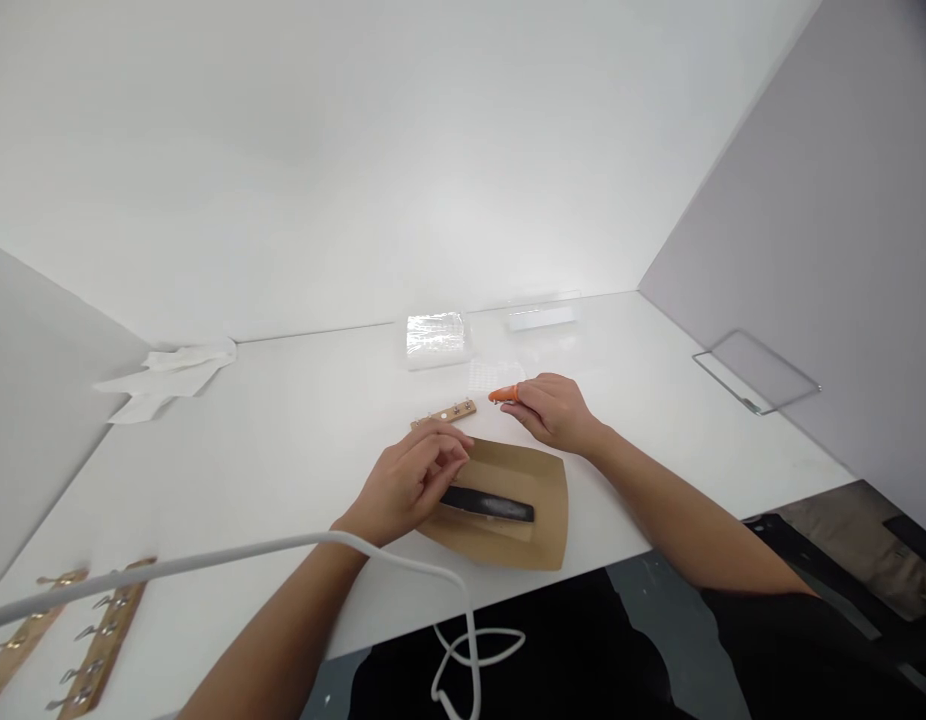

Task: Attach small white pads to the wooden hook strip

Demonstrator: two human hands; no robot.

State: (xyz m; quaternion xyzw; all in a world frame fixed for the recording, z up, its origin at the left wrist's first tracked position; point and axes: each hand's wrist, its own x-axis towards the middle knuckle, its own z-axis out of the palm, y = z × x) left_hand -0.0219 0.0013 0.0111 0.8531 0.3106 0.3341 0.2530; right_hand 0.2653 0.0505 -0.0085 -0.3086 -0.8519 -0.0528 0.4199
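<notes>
My right hand (557, 412) is closed around a small orange object (504, 394), pointed at its left end, whose exact kind I cannot make out. My left hand (410, 480) has its thumb and forefinger pinched together over the left edge of a curved sheet of brown card (547, 500). Anything in that pinch is too small or hidden to name. On the card lies a long black piece (489, 504), its left end close to my left fingers. Just beyond my left hand is a wooden strip with metal hooks (459, 410), partly covered by the hand.
Behind my hands lie a clear plastic-wrapped pack (435, 338), a transparent sheet (497, 377) and a clear box (543, 316). White paper (178, 375) lies far left. More hook strips (107, 645) are at the near left. A white cable (283, 543) crosses in front. A wire frame (755, 372) is right.
</notes>
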